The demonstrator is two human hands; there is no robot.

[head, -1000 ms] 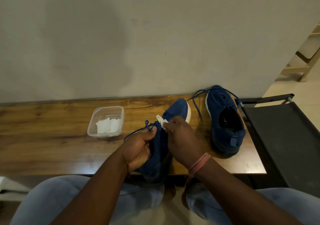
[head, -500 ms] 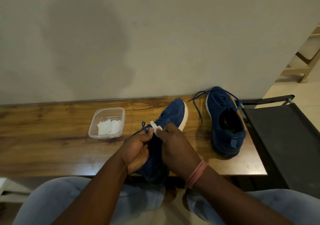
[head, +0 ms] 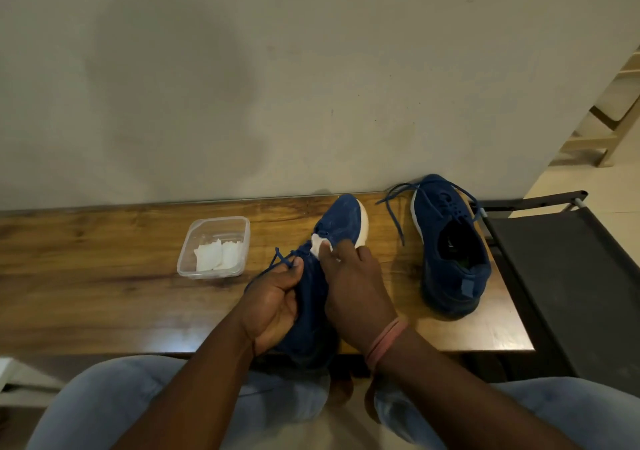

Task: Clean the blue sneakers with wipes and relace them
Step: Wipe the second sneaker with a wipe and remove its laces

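Wooden table (head: 104, 294) | left hand (head: 273, 300) grips near sneaker (head: 341, 217), toe pointing far | right hand (head: 356, 283) pinches wipe (head: 320, 244) at laces.

- The near sneaker (head: 341, 219) shows only its toe and a part of its side; the left hand (head: 273, 302) and the right hand (head: 356, 290) cover its opening and its middle.
- The wipe (head: 320, 245) is mostly under the fingers of the right hand; only one white corner is visible.
- The lace (head: 282, 259) goes under the left thumb, and its end cannot be followed.
- The inside of the far sneaker (head: 446, 242) is dark; something greenish is there, too unclear to name.
- The folding chair (head: 568, 276) is cut by the right edge.
- How many wipes lie in the plastic container (head: 214, 247) cannot be told.
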